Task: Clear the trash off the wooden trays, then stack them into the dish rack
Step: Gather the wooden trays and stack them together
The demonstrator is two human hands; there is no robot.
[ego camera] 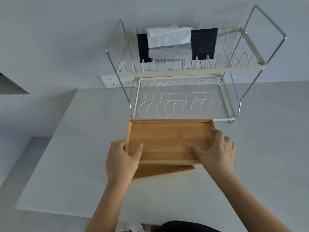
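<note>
Head view shows, nearest to the person, the two forearms that reach forward over the white counter (66, 148). The left hand (122, 158) grasps the left short end of the upper wooden tray (167, 141), with the thumb laid on the inner floor and the other fingers hidden under the rim. The right hand (215, 151) grasps the right near corner of the same tray, with fingers spread over the floor and the right rim. So both hands are closed on this tray, one at each end, and neither is nearer to it than the other.

The upper tray looks empty; I see no trash on it. Its long axis runs from left to right, across the person. Under it, and a little nearer to the person, lies the lower wooden tray (163, 171), turned slightly; only its near edge and its left corner show.

Just behind the far long edge of the upper tray stands the dish rack (184, 72). Its lower wire shelf (180, 101) is free, and its front edge runs parallel to the tray's long axis. I judge that the coming move is straight forward, away from the person, perhaps with a lift over the front edge. On the rack's upper shelf lie a dark cloth (204, 42) and a white cloth (168, 37). A wall socket (115, 81) sits to the left of the rack.
</note>
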